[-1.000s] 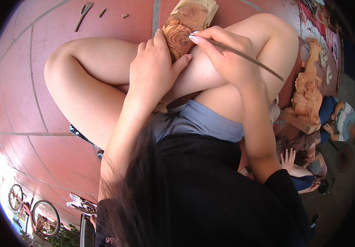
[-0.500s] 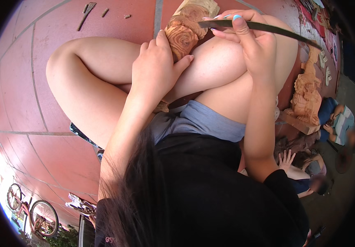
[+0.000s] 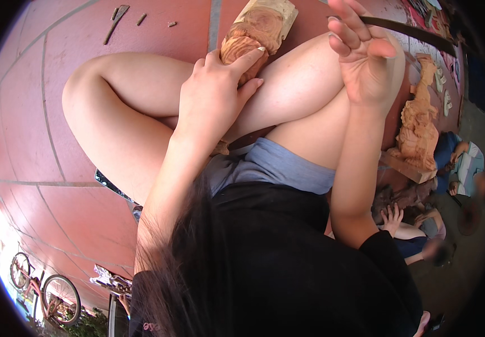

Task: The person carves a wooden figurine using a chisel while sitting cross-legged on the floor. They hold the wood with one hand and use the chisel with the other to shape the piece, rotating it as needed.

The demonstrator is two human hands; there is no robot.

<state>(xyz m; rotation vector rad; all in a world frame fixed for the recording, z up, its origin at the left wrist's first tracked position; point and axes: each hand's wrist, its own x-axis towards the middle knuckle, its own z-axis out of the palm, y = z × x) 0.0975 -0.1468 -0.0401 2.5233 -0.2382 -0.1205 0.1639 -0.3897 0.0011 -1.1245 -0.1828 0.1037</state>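
Observation:
A pale, partly carved piece of wood [image 3: 262,25] with rounded lobes and ringed grain rests against my crossed legs. My left hand [image 3: 211,84] grips its near end, the index finger stretched over the grain and the thumb along the side. Off to the right, my right hand [image 3: 363,59] is raised above my knee, palm showing, fingers loosely curled. A long, dark, flat file [image 3: 411,32] sticks out rightward from between its fingers, apart from the wood. Where exactly the fingers pinch the file is partly hidden.
Dark scraps or small tools [image 3: 116,23] lie on the red tiled floor [image 3: 17,112]. A larger wood carving [image 3: 416,123] stands at the right, near two seated people [image 3: 467,163]. A bicycle [image 3: 46,292] is at the lower left.
My right hand has lifted the file off the wood, moving right and turning palm into view. My left index finger has stretched onto the carved surface.

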